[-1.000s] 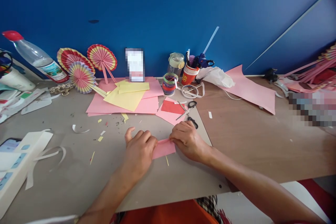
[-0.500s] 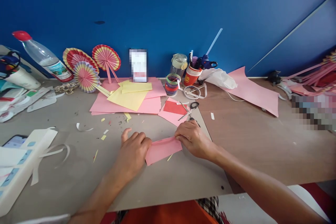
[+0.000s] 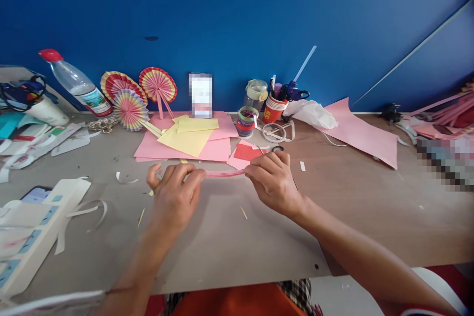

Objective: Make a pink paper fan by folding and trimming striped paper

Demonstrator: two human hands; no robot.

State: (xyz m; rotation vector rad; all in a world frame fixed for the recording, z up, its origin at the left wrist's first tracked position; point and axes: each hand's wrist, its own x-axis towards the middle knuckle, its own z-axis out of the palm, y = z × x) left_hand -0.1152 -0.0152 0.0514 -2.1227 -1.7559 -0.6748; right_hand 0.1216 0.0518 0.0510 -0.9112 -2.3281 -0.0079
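Both my hands hold a folded pink paper (image 3: 224,173) lifted off the table, seen edge-on as a thin strip. My left hand (image 3: 173,196) pinches its left end with closed fingers. My right hand (image 3: 273,180) pinches its right end. Just behind my right hand lie a red and pink paper piece (image 3: 245,152) and scissors (image 3: 277,148), partly hidden by my fingers. Small yellow and pink scraps lie on the grey board (image 3: 229,252) under my hands.
Pink and yellow sheets (image 3: 187,140) lie further back, with three pleated paper fans (image 3: 131,94), a plastic bottle (image 3: 79,84), tape rolls (image 3: 246,121) and a red cup of tools (image 3: 274,106) along the blue wall. White paper packaging (image 3: 33,227) lies at left, a large pink sheet (image 3: 361,131) at right.
The pink paper was pressed flat on the board; both hands have lifted it up and away from me, so it now shows edge-on. The camera view shifted slightly.
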